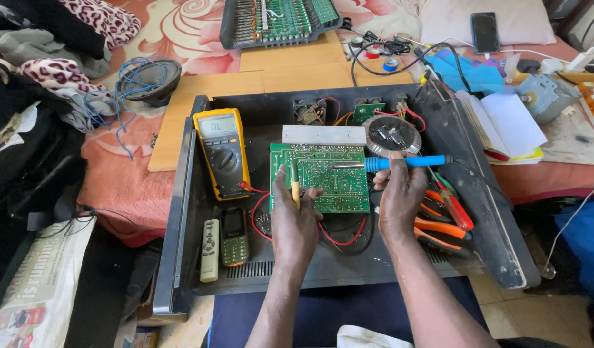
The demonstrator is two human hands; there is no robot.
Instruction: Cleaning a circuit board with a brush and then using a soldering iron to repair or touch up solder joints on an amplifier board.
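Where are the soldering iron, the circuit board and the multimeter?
soldering iron (406,162), head view, on its blue handle
circuit board (332,171), head view, on its green middle
multimeter (223,158), head view, on its dial

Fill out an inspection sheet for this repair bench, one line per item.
Surface: black open chassis on a bed.
Job's things: green circuit board, blue-handled soldering iron.
Clutter: yellow multimeter, small phone, white remote, orange pliers.
Grippers: left hand holds a thin stick on the board; right hand holds the iron.
Cables: red wires under board.
Surroundings: clothes, speaker, notebook.
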